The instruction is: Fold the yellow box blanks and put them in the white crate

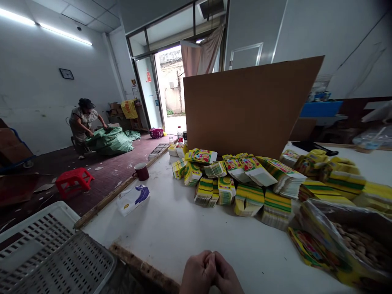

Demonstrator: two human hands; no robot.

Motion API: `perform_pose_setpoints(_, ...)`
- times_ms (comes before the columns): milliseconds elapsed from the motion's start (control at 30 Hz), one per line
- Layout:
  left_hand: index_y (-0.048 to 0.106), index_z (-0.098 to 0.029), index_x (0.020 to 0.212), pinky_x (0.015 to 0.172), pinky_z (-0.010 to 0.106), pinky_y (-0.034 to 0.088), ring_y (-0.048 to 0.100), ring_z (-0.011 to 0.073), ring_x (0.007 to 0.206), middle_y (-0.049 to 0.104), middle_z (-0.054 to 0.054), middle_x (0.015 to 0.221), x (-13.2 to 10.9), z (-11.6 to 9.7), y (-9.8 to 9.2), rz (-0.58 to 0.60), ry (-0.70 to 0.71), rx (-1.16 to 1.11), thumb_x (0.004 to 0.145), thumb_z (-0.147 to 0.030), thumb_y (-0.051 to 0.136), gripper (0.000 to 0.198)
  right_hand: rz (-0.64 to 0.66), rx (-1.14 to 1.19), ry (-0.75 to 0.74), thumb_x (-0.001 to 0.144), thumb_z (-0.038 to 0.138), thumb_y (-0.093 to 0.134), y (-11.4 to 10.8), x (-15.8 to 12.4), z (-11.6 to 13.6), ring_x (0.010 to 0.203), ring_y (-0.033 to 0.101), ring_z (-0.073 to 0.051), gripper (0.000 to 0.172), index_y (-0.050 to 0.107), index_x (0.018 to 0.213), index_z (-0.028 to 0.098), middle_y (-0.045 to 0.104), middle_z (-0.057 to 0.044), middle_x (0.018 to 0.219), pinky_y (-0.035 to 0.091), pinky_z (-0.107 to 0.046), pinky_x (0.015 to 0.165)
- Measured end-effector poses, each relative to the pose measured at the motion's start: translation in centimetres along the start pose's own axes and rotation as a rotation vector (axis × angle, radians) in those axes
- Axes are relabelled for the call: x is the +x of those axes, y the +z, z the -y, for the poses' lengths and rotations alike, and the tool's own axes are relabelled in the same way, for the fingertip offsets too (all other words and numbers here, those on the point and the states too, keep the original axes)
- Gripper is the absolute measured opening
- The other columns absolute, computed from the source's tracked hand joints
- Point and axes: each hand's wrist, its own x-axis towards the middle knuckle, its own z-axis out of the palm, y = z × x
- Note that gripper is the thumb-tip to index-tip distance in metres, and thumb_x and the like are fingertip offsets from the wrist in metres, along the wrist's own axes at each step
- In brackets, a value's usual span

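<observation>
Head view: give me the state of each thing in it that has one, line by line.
Left hand, curled; anything held is unclear
Right hand, curled, touching the left
Lined carton, open, holding nut-like pieces
Yellow cartons, mostly flattened, stacked
Cardboard sheet, standing upright
Maroon mug, upright
Red plastic stool, upright
Green sack, slumped
Fluorescent tubes, lit
Doorway, open
Curtain, gathered aside

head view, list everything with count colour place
table: one, white, front
cartons: many, mostly yellow, on table
cardboard sheet: one, brown, behind cartons
open box: one, mostly yellow, right front
mug: one, maroon, table's left
packet: one, white and purple, before mug
bottle: one, red label, left of cardboard
stool: one, red, left floor
basketry: count unclear, white and grey, lower left
sacking: count unclear, green, beyond stool
person: one, pale top, bending over sacking
left hand: one, bare, bottom centre
right hand: one, bare, touching left
</observation>
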Motion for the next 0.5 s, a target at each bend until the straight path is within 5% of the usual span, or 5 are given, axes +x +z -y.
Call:
perform_pose_setpoints(133,0.051,-0.019,0.062,0.055,0.026,0.031,0.042,0.0148,0.058,0.043,-0.001,0.057,-0.1,0.0,0.0,0.019,0.042,-0.006,0.086,-0.047,0.035,0.040,0.014,0.046,0.014,0.066,0.056,0.072,-0.3,-0.2,-0.2,0.056,0.041,-0.011,0.041,0.056,0.068,0.018,0.047,0.005,0.059,0.034,-0.022,0.052)
perform_pose_setpoints(233,0.065,-0.015,0.090,0.062,0.026,0.038,0.052,0.0180,0.064,0.056,0.002,0.066,-0.2,0.5,-0.1,0.030,0.067,-0.019,0.089,-0.054,0.031,0.052,0.032,0.105,0.042,0.065,0.055,0.074,-0.3,-0.6,0.5,0.060,0.047,-0.013,0.041,0.060,0.071,0.018,0.053,0.003,0.062,0.039,-0.023,0.055)
perform_pose_setpoints(367,0.050,-0.006,0.130,0.064,0.030,0.042,0.060,0.0240,0.070,0.063,0.007,0.071,-0.4,1.2,-0.2,0.041,0.097,-0.033,0.087,-0.066,0.024,0.078,0.010,0.136,0.060,0.066,0.056,0.072,0.0,-1.1,1.7,0.066,0.054,-0.017,0.040,0.066,0.076,0.018,0.060,-0.001,0.067,0.045,-0.027,0.062)
perform_pose_setpoints(500,0.059,-0.011,0.119,0.057,0.027,0.037,0.052,0.0206,0.060,0.056,0.002,0.061,-0.5,1.1,-0.1,0.047,0.077,0.034,0.081,-0.063,0.042,0.067,-0.030,0.013,0.009,0.066,0.054,0.072,-0.1,-1.3,1.9,0.065,0.054,-0.018,0.037,0.068,0.072,0.018,0.061,-0.001,0.065,0.045,-0.028,0.064)
